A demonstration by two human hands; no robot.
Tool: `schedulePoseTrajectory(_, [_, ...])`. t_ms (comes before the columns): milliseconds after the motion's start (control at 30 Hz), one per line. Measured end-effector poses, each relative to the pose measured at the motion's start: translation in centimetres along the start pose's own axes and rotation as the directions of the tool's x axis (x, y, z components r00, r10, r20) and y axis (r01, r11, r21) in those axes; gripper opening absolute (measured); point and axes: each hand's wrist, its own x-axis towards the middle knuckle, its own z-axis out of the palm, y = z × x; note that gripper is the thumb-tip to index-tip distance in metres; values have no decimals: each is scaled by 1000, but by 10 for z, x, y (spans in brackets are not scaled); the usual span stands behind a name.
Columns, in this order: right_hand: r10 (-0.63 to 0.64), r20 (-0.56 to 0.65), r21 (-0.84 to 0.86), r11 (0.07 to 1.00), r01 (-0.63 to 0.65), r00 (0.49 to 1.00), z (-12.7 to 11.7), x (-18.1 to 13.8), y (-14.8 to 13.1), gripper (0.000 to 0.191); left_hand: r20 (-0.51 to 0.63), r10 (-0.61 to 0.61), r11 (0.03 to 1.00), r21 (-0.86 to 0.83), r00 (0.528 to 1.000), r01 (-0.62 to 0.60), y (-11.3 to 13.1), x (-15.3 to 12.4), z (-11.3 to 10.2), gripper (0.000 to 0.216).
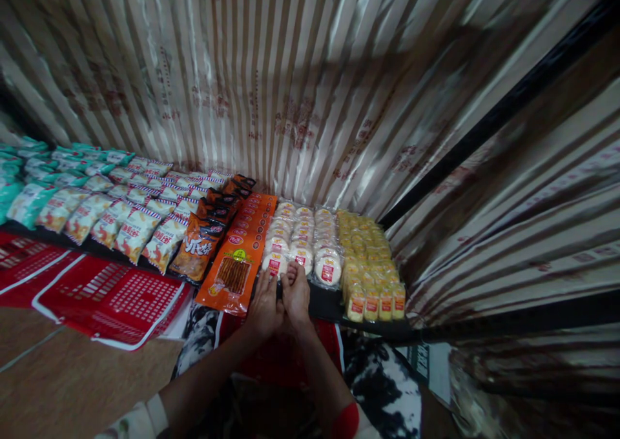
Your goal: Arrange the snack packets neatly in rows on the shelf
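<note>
My left hand (265,307) and my right hand (296,292) rest side by side on the front edge of a dark shelf (334,306), fingers stretched forward. They touch the nearest of the round white cakes (303,239), which lie in rows in clear wrap with red labels. Just left of my left hand lies a long orange snack packet (239,258). Yellow packaged cakes (368,265) fill the shelf to the right. Neither hand holds anything that I can see.
Rows of chip bags (121,223) and green packets (33,174) line the shelf to the left. Red plastic baskets (111,300) lie below them. A striped foil sheet (290,90) covers the wall behind. A wooden floor (72,381) is at the lower left.
</note>
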Motion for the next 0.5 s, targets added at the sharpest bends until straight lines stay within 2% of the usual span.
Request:
schedulePoseTrajectory(233, [20,16,-57,998,-19,1000,-1,3,-4,18,42,-42,999,15,998,42,5,4,-5,67])
schedulePoseTrajectory(500, [4,23,-83,997,-2,1000,1,6,-4,18,2,-31,999,11,1000,31,2,9,-1,64])
